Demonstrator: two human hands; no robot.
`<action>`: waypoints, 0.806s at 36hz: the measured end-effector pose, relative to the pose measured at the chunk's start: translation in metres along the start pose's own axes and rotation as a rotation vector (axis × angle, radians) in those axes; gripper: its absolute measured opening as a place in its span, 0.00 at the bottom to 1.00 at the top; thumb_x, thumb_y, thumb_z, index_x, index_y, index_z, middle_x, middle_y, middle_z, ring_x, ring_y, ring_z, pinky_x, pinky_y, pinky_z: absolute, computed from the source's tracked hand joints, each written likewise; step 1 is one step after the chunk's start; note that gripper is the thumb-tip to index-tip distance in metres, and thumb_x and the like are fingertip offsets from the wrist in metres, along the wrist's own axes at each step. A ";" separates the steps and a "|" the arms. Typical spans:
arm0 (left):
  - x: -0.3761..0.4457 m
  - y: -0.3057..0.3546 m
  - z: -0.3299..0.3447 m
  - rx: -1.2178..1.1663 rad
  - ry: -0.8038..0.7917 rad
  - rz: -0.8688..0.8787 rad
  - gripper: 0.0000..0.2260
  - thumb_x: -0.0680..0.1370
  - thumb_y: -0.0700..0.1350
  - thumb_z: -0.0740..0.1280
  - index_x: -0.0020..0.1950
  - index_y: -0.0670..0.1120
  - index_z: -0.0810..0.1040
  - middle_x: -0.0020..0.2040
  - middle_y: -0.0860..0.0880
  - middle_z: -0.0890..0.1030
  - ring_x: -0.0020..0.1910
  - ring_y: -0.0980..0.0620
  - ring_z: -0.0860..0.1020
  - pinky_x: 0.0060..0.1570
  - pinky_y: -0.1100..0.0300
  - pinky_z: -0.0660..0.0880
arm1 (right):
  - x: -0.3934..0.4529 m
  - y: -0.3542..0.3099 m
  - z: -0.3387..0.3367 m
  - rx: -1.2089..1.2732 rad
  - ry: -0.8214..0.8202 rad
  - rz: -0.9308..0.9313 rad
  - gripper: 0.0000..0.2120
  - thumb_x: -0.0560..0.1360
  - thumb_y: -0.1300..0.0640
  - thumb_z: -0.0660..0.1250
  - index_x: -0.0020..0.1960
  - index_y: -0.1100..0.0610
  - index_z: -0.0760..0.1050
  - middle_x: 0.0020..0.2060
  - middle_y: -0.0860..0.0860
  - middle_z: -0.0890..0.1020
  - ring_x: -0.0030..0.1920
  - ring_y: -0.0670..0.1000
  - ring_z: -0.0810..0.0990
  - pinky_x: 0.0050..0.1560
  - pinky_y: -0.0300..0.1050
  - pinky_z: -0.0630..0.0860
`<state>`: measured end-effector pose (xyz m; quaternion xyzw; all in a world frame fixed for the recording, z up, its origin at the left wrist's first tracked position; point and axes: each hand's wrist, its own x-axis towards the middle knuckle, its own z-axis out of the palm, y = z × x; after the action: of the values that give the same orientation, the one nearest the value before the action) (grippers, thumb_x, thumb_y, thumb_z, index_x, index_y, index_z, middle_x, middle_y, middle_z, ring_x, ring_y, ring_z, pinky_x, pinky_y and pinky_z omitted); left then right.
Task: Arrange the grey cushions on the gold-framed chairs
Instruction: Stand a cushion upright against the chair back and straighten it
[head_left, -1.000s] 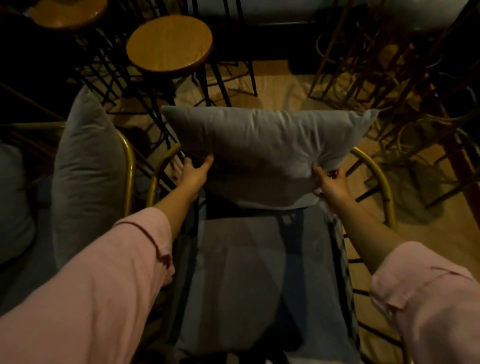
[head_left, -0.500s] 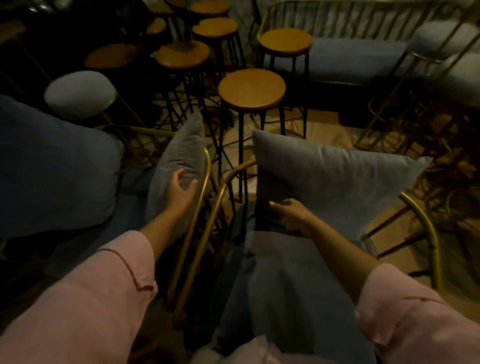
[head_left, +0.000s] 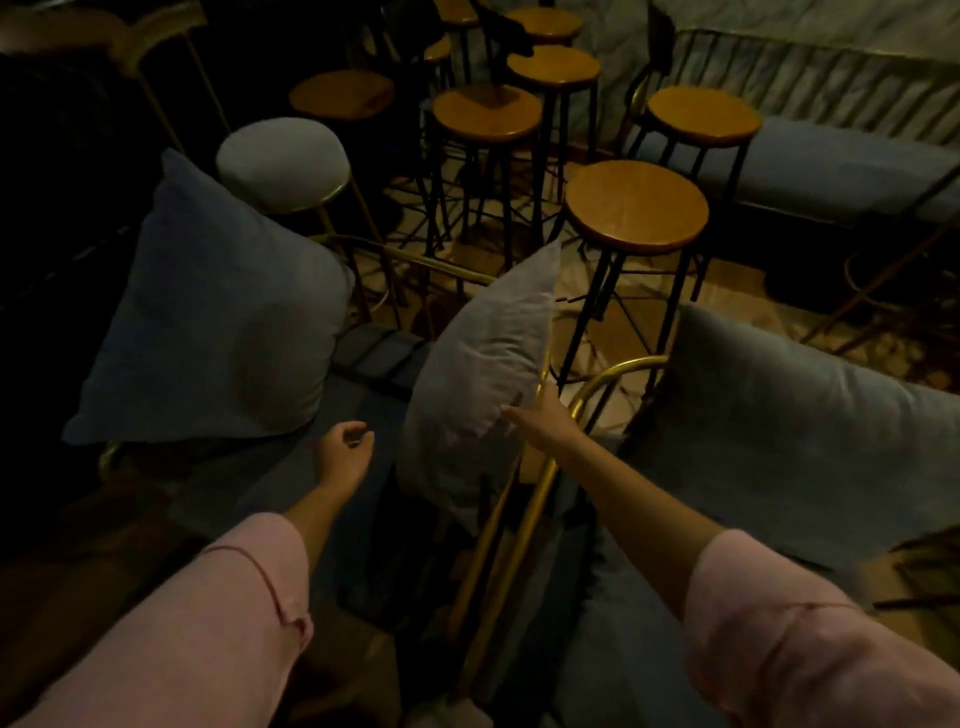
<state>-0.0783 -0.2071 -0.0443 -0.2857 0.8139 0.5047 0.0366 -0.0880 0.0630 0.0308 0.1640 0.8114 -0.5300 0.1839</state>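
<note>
A narrow grey cushion (head_left: 483, 374) stands on edge against the gold arm (head_left: 540, 488) of the left chair. My right hand (head_left: 545, 421) grips its right edge near the gold rail. My left hand (head_left: 345, 454) hovers over the left chair's dark seat, fingers loosely curled, holding nothing. A large grey cushion (head_left: 218, 322) leans at the back of the left chair. Another grey cushion (head_left: 810, 415) rests against the back of the right gold-framed chair (head_left: 618, 371).
Several round wooden stools on black legs, the nearest (head_left: 636, 205), crowd the floor just behind the chairs. A grey padded stool with a gold rim (head_left: 283, 163) stands behind the left chair. A long bench with a grey seat (head_left: 831, 166) runs along the far right.
My view has swung left. My left hand came off the narrow cushion and dropped over the seat. My right hand left the right chair's cushion and took the narrow cushion's edge.
</note>
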 end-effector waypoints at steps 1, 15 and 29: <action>0.009 -0.001 0.000 -0.003 -0.018 -0.019 0.13 0.77 0.34 0.68 0.61 0.32 0.77 0.58 0.33 0.81 0.58 0.36 0.80 0.58 0.49 0.75 | 0.007 -0.004 0.011 -0.032 0.036 0.017 0.38 0.75 0.49 0.72 0.78 0.55 0.56 0.72 0.57 0.70 0.71 0.62 0.72 0.64 0.51 0.74; 0.154 -0.002 0.053 0.006 -0.187 -0.183 0.15 0.80 0.37 0.65 0.65 0.34 0.75 0.64 0.36 0.78 0.64 0.38 0.76 0.57 0.57 0.70 | 0.057 -0.016 0.109 -0.367 0.487 0.198 0.64 0.61 0.21 0.66 0.79 0.44 0.30 0.81 0.58 0.39 0.80 0.64 0.44 0.75 0.70 0.54; 0.215 -0.015 0.143 -0.108 -0.472 -0.389 0.23 0.83 0.52 0.57 0.72 0.40 0.71 0.72 0.40 0.72 0.65 0.41 0.74 0.53 0.59 0.68 | 0.082 0.015 0.103 -0.393 0.649 0.028 0.59 0.62 0.25 0.71 0.81 0.43 0.43 0.80 0.52 0.54 0.78 0.57 0.58 0.71 0.58 0.67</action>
<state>-0.2829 -0.1834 -0.2009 -0.3125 0.6851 0.5830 0.3052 -0.1408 -0.0207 -0.0581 0.2960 0.9113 -0.2822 -0.0478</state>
